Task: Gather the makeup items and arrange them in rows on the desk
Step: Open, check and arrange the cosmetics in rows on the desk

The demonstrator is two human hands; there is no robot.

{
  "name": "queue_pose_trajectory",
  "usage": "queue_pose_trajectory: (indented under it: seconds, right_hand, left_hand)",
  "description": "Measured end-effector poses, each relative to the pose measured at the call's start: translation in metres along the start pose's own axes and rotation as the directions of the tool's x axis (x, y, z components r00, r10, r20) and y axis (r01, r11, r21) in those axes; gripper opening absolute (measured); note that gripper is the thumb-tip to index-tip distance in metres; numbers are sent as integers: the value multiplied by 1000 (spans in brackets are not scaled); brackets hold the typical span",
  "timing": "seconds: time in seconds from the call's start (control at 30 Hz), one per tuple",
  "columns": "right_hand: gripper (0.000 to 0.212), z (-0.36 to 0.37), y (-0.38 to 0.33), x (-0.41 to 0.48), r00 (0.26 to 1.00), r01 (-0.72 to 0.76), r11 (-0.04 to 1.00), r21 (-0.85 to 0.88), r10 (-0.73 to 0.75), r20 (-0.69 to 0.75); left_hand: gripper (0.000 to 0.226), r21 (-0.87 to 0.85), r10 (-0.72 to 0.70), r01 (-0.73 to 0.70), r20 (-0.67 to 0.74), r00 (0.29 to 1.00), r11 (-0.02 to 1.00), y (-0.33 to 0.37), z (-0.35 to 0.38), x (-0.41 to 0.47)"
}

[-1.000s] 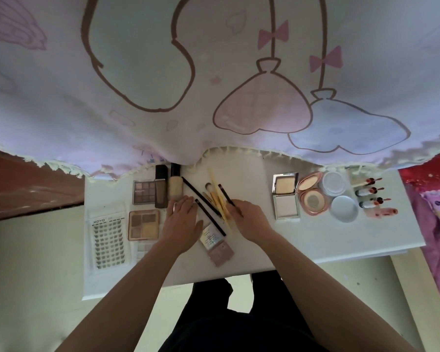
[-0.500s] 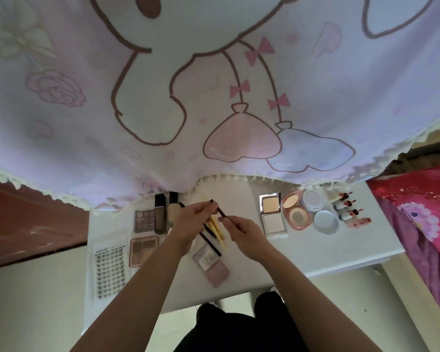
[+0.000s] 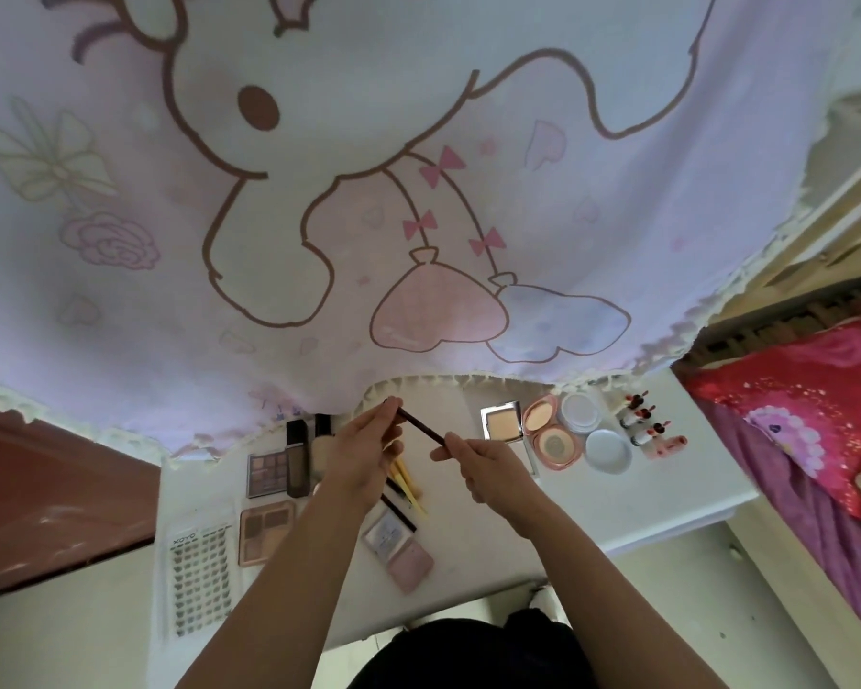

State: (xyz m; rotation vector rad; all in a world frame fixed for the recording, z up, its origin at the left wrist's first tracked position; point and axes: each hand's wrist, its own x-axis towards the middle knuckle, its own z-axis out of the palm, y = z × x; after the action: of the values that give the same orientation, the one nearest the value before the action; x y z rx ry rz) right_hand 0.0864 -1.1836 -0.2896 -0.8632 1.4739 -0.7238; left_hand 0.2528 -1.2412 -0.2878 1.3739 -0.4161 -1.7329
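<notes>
Curtain (image 3: 418, 191): fills the upper frame; its fringe drapes onto the far edge of the bench.
Bench (image 3: 667, 499): low centre; palettes (image 3: 267, 472) at left, compacts (image 3: 550, 435) and lipsticks (image 3: 642, 425) at right, which we read as rows already formed.
Left hand (image 3: 364, 450): centre, raised; fingers pinch the upper end of the pencil (image 3: 421, 429).
Right hand (image 3: 488, 469): just right; fingers pinch its lower end, we judge to steady it.
Pencil: dark, slanted, spanning both pinches above the loose brushes (image 3: 408, 484).

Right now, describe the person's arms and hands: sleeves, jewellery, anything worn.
No sleeves show on the left arm or right arm. The left hand and right hand wear no visible ring, glove, watch or bracelet. Nails are too small to judge.
</notes>
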Motion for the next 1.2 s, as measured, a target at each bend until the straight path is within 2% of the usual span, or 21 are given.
queue_pose_trajectory:
  seconds: [0.07,0.17,0.23,0.27,0.33,0.4,0.53,0.73,0.9,1.0,1.1,1.2]
  right_hand:
    - [38,-2,-3,-4,998,48,992,-119,-53,-42]
    - [35,-12,-6,-9,972,138,919,-369,-197,-127]
    - [33,-26,-3,-12,956,129,915,-382,-218,-199]
    - [34,-33,1,-13,950,118,939,-324,-202,-239]
    - [34,-40,5,-14,944,111,989,-93,-135,-302]
    - [31,-38,4,-16,943,86,995,56,-64,-326]
    - [20,-31,3,-21,954,91,988,121,-52,-296]
    - [21,-26,1,-25,957,153,974,165,-104,-272]
    - [18,-21,-5,-23,949,213,901,378,-99,-299]
    - [16,-20,-8,-23,951,234,872,430,-115,-286]
    - [17,-21,-6,-22,965,196,854,482,-80,-250]
    - [19,-21,2,-17,984,92,884,459,-10,-177]
  left_hand:
    - [10,-68,-24,21,-44,999,997,-3,5,1]
    - [9,-316,-113,61,-150,982,947,-2,-1,8]
    - [8,-393,-143,53,-203,969,918,6,-15,17]
    - [8,-392,-138,49,-205,969,919,9,-21,19]
    - [9,-380,-127,56,-164,978,923,10,-24,19]
    - [9,-384,-128,75,-114,985,920,4,-19,13]
    - [10,-394,-116,82,-65,991,916,-9,-4,0]
    - [11,-418,-124,79,-81,989,905,-14,-1,-3]
    - [12,-409,-118,75,-81,990,910,-19,-2,-4]
    - [12,-419,-121,74,-86,989,905,-22,-1,-6]
    - [10,-434,-139,89,-84,987,896,-23,1,-9]
    - [4,-456,-170,123,-63,983,881,-27,5,-13]
